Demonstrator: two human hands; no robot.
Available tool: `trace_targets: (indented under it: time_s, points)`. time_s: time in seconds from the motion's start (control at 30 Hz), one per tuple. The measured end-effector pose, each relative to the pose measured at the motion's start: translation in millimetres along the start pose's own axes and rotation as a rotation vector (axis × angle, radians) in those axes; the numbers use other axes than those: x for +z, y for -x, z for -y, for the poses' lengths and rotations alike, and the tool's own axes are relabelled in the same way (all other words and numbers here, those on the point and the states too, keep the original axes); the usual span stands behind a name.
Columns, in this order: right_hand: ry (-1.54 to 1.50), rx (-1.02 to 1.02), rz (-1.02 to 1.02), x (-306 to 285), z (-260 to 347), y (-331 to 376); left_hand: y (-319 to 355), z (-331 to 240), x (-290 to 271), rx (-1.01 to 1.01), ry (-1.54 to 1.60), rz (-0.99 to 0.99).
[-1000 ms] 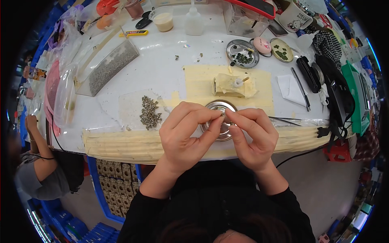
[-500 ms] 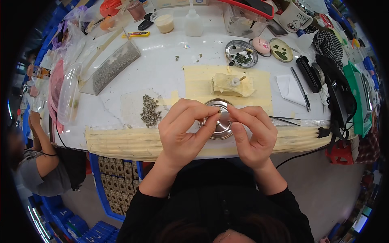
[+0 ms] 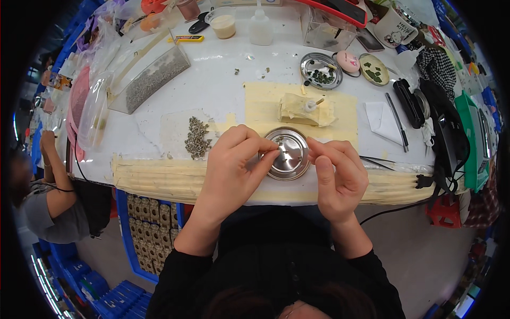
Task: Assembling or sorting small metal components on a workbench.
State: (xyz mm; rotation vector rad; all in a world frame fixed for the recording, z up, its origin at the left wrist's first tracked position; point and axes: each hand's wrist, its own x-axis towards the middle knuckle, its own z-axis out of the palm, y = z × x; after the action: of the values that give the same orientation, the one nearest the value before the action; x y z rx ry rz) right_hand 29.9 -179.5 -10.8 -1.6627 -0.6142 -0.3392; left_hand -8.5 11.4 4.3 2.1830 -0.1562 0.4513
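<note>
My left hand is closed in a pinch, thumb against forefinger, over the left rim of a round shiny metal dish. Whatever sits between those fingertips is too small to make out. A few tiny dark bits lie in the dish. On its right side hovers my right hand, loosely curled, the thumb apart from the forefinger and nothing visible between them. Left of my left hand is a heap of small grey-green pieces on a clear sheet. Behind the dish stands a tape-covered block with a small stick on top.
A clear box of grey granules stands back left. Further back are a cup of beige stuff and a white squeeze bottle. Dishes with dark green pieces lie back right. Tweezers rest beside my right hand. Another person sits left.
My hands have drawn apart, the left moving left and the right moving right, uncovering more of the metal dish. The small dark bit between the fingertips no longer shows. The view has shifted slightly.
</note>
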Motion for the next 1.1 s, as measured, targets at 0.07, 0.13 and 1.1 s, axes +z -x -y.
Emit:
trace_targets:
  time_s: [0.07, 0.13, 1.1]
  points:
    - [0.011, -0.002, 0.013, 1, 1, 0, 3, 2, 2, -0.024, -0.048, 0.019]
    - [0.026, -0.014, 0.03, 1, 2, 0, 2, 3, -3, -0.01, -0.049, -0.016]
    - [0.095, -0.111, 0.092, 6, 6, -2, 17, -1, -7, -0.126, 0.637, -0.207]
